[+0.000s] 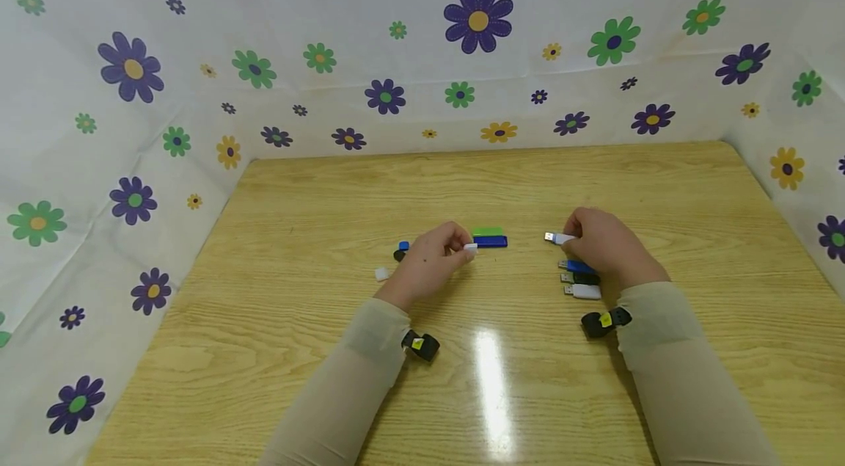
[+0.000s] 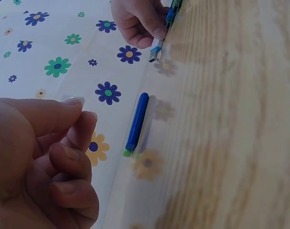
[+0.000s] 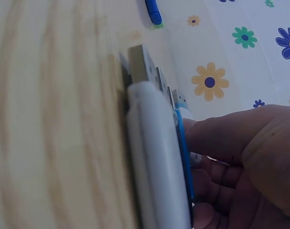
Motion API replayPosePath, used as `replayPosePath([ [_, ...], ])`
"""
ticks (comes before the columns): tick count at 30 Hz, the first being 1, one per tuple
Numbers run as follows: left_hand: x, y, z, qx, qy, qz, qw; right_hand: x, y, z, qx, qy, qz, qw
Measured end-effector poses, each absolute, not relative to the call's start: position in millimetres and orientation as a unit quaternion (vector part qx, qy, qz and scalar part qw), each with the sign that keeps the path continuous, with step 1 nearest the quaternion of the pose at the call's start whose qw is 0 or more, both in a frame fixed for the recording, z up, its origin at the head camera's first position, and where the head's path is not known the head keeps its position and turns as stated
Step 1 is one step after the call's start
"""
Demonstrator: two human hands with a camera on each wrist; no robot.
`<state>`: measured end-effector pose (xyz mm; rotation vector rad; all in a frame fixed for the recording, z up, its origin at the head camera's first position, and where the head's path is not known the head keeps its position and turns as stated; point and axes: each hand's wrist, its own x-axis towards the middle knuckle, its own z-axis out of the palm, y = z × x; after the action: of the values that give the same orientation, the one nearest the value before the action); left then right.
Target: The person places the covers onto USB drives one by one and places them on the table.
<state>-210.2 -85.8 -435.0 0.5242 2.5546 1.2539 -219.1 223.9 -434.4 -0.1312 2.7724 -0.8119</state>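
My left hand [image 1: 432, 259] pinches a small white cap [image 1: 471, 249] between thumb and forefinger, left of the table's middle. On the right, my right hand [image 1: 604, 242] grips a white USB flash drive [image 1: 563, 238] with a light-blue band, its metal plug pointing left. Just nearer than that hand, a blue flash drive [image 1: 578, 267], a black one [image 1: 586, 279] and a white one [image 1: 584, 292] lie in a row, plugs to the left. The right wrist view has the white flash drive [image 3: 157, 152] close in front, partly hiding the others.
Between the hands lie a green stick-shaped piece [image 1: 488, 232] and a dark blue one [image 1: 491, 241], side by side. Left of my left hand are a blue cap [image 1: 404, 246], a black cap [image 1: 399, 255] and a white cap [image 1: 381, 274]. A flowered cloth [image 1: 422, 48] stands behind the wooden table [image 1: 317, 202].
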Motion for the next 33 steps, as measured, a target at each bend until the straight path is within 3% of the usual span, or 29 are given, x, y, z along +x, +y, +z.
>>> replayPosePath([
  [6,-209.3,-84.1,-436.7,0.176,0.879,0.427,0.118,-218.6,221.6,-433.7,-0.049,0.944,-0.305,0.116],
  [14,-209.0,-84.3,-436.3,0.166,0.862,0.46,0.132,-217.2,208.5,-425.2,-0.126,0.924,-0.353,0.07],
  [24,-210.3,-82.0,-437.9,0.159,0.848,0.49,0.126,-212.9,183.1,-425.9,-0.207,0.886,-0.406,0.089],
  [33,-209.4,-81.3,-438.7,0.165,0.843,0.495,0.131,-210.1,168.7,-432.2,-0.218,0.876,-0.416,0.108],
])
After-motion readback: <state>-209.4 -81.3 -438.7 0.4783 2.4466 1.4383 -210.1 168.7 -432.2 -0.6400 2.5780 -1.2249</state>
